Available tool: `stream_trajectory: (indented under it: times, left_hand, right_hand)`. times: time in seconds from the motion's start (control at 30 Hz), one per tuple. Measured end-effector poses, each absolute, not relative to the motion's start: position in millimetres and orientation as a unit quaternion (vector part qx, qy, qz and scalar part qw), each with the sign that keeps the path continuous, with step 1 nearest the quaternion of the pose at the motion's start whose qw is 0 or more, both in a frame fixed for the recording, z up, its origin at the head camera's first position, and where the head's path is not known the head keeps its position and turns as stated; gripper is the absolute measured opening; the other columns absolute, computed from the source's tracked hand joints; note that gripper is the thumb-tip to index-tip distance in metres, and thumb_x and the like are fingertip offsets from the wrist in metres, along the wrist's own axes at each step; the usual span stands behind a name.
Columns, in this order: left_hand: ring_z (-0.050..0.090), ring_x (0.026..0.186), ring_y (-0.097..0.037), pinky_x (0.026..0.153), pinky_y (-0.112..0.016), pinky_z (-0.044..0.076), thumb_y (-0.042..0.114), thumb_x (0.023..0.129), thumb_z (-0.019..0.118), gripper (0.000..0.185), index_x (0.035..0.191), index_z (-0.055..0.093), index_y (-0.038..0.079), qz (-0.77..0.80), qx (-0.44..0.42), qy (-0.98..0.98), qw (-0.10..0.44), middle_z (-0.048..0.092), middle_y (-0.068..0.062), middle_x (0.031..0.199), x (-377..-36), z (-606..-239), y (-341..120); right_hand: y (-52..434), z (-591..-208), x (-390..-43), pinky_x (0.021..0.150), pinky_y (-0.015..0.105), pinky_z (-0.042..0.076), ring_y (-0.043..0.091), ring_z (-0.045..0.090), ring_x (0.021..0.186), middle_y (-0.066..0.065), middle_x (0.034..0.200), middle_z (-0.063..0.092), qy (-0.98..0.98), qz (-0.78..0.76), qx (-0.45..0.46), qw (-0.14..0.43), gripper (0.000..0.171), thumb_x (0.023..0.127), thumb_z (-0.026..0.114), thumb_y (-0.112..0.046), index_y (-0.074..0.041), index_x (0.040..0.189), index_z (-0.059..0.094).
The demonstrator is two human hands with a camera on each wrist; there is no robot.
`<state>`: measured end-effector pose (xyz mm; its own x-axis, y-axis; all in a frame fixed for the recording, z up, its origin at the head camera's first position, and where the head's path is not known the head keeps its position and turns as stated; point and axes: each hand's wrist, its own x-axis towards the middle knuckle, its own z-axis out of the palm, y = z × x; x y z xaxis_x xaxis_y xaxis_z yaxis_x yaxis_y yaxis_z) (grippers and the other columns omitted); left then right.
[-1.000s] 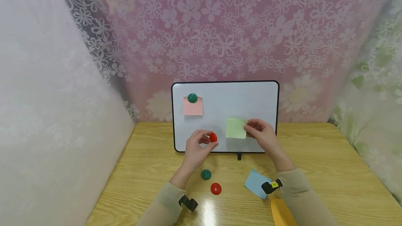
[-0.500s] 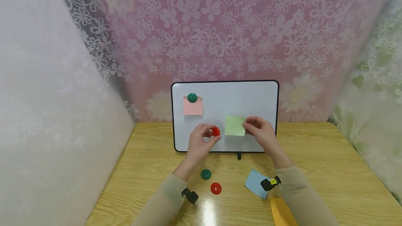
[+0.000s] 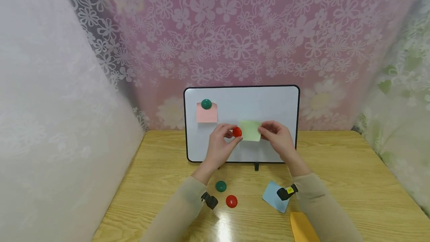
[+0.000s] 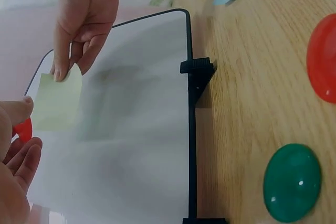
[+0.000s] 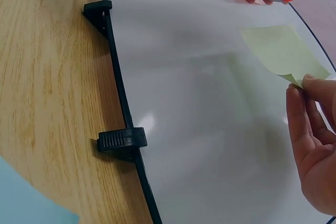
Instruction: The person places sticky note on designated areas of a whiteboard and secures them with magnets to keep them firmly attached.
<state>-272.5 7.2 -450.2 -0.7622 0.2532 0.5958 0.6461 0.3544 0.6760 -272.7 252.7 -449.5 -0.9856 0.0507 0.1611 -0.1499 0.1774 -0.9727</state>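
Head view, green note (image 3: 250,130) mid-whiteboard (image 3: 268,104)

Left hand (image 3: 220,143) pinching red magnet (image 3: 237,132), right hand (image 3: 277,140) holding green note (image 3: 250,130) against whiteboard (image 3: 268,104)

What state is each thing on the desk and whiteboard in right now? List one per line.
Whiteboard: upright on its feet.
Pink note: pinned by a green magnet.
Green note: pinched by the right hand.
Red magnet: pinched in the left hand.
Blue note: flat on the table.
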Motion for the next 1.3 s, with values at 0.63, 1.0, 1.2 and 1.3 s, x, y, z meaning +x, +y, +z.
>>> stream_trajectory:
  times: [0.63,1.0,1.2,1.3]
  left_hand:
    - [0.067,0.099,-0.029,0.09,-0.03,0.059,0.015,0.095,0.085,0.037,0.128,0.072,0.002,-0.445,-0.286,-0.824,0.202,0.065,-0.009,0.121,-284,-434,20]
    - [0.066,0.098,-0.018,0.09,-0.02,0.056,0.015,0.094,0.086,0.037,0.126,0.073,0.003,-0.412,-0.291,-0.832,0.233,0.064,-0.007,0.121,-294,-434,27]
    - [0.065,0.1,-0.019,0.091,-0.021,0.056,0.015,0.095,0.085,0.036,0.127,0.073,0.003,-0.398,-0.283,-0.84,0.234,0.064,-0.008,0.121,-296,-428,30]
    - [0.065,0.101,-0.02,0.092,-0.023,0.057,0.015,0.095,0.084,0.036,0.127,0.073,0.002,-0.395,-0.279,-0.842,0.237,0.063,-0.009,0.121,-297,-424,32]
  right_hand:
    - [249,-440,-284,0.087,0.026,0.062,0.013,0.07,0.099,0.022,0.124,0.066,-0.767,0.633,0.038,0.099,0.037,0.104,0.074,-0.018,0.008,0.13,0.065]
    - [246,-438,-290,0.085,0.023,0.061,0.015,0.07,0.099,0.017,0.12,0.068,-0.775,0.621,0.035,0.111,0.039,0.104,0.074,-0.023,0.004,0.13,0.067]
    - [243,-435,-294,0.085,0.025,0.062,0.016,0.07,0.099,0.016,0.12,0.068,-0.77,0.627,0.036,0.116,0.036,0.104,0.075,-0.022,0.003,0.129,0.068]
    - [242,-434,-295,0.085,0.026,0.062,0.016,0.071,0.099,0.016,0.12,0.068,-0.766,0.631,0.038,0.116,0.035,0.104,0.075,-0.021,0.003,0.128,0.068]
